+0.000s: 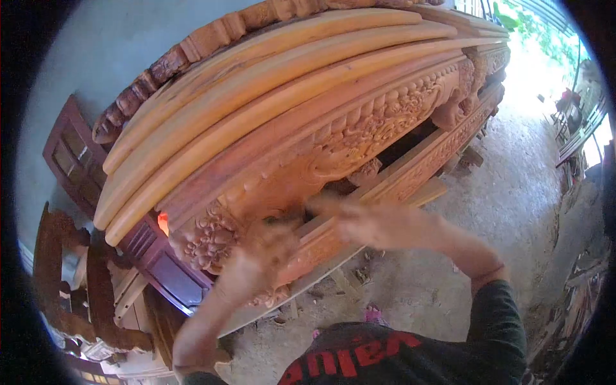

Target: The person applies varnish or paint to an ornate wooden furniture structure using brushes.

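Observation:
A large carved wooden piece [372,122] stretches across the middle, with relief ornament along its side and a lower carved rail [410,179]. My left hand [263,253] is in front of the carving at its near left end, beside a cluster of rounded carved shapes [208,237]. My right hand [366,221] is over the lower rail, a little right of centre. Both hands are smeared by motion, so their fingers and anything in them cannot be made out. A small dark spot shows between the hands.
Long curved wooden boards [256,83] lie on top of the carved piece. Dark wooden frames [77,154] lean on the left wall. Carved brown wood [102,295] stands at the lower left. Wood scraps [350,282] lie on the concrete floor [507,192]; more clutter lines the right.

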{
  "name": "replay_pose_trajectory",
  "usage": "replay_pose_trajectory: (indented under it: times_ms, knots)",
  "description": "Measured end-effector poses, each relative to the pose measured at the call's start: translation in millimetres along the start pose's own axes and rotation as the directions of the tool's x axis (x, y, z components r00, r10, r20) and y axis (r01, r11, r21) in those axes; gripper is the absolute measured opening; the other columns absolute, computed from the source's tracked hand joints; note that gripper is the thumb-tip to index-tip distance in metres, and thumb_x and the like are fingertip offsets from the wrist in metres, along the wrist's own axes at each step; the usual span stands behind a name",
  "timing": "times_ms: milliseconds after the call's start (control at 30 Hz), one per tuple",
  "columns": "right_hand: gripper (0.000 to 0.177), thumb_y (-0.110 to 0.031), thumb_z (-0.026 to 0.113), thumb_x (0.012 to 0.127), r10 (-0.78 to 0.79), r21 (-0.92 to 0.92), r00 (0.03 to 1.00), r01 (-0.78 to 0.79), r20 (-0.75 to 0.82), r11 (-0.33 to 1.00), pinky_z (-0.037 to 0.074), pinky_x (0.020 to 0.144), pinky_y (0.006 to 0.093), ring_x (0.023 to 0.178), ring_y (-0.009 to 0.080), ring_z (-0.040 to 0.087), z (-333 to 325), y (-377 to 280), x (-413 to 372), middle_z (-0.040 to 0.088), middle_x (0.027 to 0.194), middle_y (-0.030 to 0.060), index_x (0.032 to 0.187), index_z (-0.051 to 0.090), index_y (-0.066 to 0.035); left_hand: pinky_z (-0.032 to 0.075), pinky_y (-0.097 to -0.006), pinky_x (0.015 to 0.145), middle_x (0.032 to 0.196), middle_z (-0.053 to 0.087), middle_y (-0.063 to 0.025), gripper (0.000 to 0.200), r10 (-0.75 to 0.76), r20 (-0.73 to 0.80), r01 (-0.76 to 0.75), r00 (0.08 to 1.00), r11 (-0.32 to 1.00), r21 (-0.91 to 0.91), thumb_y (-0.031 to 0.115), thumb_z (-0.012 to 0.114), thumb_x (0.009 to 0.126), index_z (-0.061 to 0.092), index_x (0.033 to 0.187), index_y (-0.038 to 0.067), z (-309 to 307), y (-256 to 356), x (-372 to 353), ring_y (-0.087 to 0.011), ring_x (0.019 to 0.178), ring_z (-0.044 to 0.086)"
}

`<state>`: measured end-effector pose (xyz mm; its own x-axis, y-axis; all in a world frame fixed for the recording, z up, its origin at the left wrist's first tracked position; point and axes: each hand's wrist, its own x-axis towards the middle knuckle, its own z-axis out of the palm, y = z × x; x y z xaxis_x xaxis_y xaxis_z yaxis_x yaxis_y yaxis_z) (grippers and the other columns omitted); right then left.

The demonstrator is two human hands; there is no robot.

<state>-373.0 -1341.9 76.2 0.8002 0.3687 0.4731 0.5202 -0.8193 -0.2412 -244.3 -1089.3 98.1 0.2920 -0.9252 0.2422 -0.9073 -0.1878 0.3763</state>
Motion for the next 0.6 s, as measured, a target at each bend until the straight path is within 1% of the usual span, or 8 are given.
replay_pose_trajectory:
  times_ms: [100,167,233,333,367,467,533,600]
  knots:
    - [0.029,-0.018,0.052,0.091,-0.052,-0.147,0.925,-0.003,-0.375,0.989,0.049,0.089,0.0408,0.107,0.0323,0.058,-51.7,-7.6,44.2,0.048,0.132,0.0175,0.114,0.055,-0.001,0.051,-0.0362,0.083,0.111,0.063,-0.0115,0.032,0.196,-0.454,-0.096,0.869,0.967,0.234,0.001,0.071,0.069,0.067,0.100,0.008,-52.4,15.5,19.7,-0.0276,0.100,0.060]
    - [0.029,-0.017,0.053,0.090,-0.031,-0.141,0.918,-0.027,-0.395,0.990,0.048,0.090,0.0424,0.107,0.0335,0.057,-57.8,-11.5,54.6,0.047,0.131,0.0191,0.113,0.055,0.000,0.050,-0.0357,0.085,0.113,0.062,-0.0123,0.036,0.197,-0.598,-0.018,0.777,0.956,0.292,-0.001,0.072,0.068,0.066,0.102,0.008,-61.9,12.4,21.8,-0.0276,0.101,0.060]
    - [0.027,-0.014,0.056,0.085,-0.227,-0.444,0.815,-0.041,-0.533,0.895,0.050,0.088,0.0441,0.103,0.0365,0.058,-36.4,0.4,63.6,0.045,0.130,0.0215,0.106,0.056,0.003,0.050,-0.0342,0.085,0.112,0.062,-0.0121,0.030,0.361,-0.652,-0.050,0.667,0.895,0.444,0.003,0.072,0.071,0.068,0.100,0.009,-65.6,7.7,20.0,-0.0271,0.101,0.060]
    - [0.026,-0.016,0.056,0.086,-0.084,-0.413,0.943,-0.060,-0.321,0.909,0.049,0.090,0.0408,0.107,0.0364,0.056,27.5,-18.3,46.1,0.048,0.127,0.0207,0.106,0.059,0.001,0.048,-0.0374,0.088,0.108,0.064,-0.0095,0.023,0.183,-0.392,-0.039,0.902,0.937,0.348,0.014,0.069,0.077,0.068,0.100,0.010,-8.1,-21.4,-12.9,-0.0268,0.106,0.058]
    - [0.026,-0.019,0.057,0.088,-0.057,-0.549,0.974,-0.075,-0.219,0.832,0.050,0.088,0.0380,0.108,0.0341,0.056,54.8,-24.0,30.3,0.048,0.130,0.0188,0.107,0.060,-0.001,0.047,-0.0390,0.089,0.108,0.064,-0.0094,0.025,0.164,-0.298,-0.060,0.940,0.942,0.329,0.015,0.068,0.078,0.067,0.103,0.011,6.8,-19.0,-27.9,-0.0278,0.107,0.057]
    - [0.026,-0.020,0.055,0.090,-0.027,-0.477,0.998,0.051,0.059,0.877,0.051,0.087,0.0377,0.108,0.0318,0.056,66.4,-44.5,9.5,0.048,0.129,0.0160,0.108,0.060,-0.002,0.045,-0.0423,0.092,0.109,0.064,-0.0099,0.031,0.193,-0.142,-0.141,0.971,0.939,0.313,0.017,0.066,0.080,0.065,0.110,0.011,24.9,-9.2,-63.5,-0.0299,0.109,0.056]
    - [0.025,-0.021,0.054,0.091,-0.021,0.302,0.960,-0.067,0.280,0.951,0.052,0.086,0.0384,0.109,0.0310,0.057,61.8,-48.8,10.6,0.048,0.130,0.0137,0.107,0.060,-0.003,0.047,-0.0412,0.090,0.108,0.063,-0.0107,0.031,0.115,-0.040,-0.103,0.993,0.971,0.216,0.015,0.068,0.078,0.066,0.108,0.011,19.3,-5.5,-78.4,-0.0303,0.106,0.058]
    - [0.024,-0.020,0.056,0.090,-0.002,0.214,0.986,-0.034,0.166,0.976,0.051,0.087,0.0398,0.110,0.0326,0.056,32.7,-61.4,28.2,0.048,0.131,0.0136,0.106,0.061,-0.003,0.048,-0.0406,0.089,0.109,0.063,-0.0115,0.030,0.037,-0.123,-0.032,0.992,0.999,0.042,0.013,0.070,0.075,0.068,0.105,0.011,-9.3,3.1,-81.7,-0.0299,0.104,0.059]
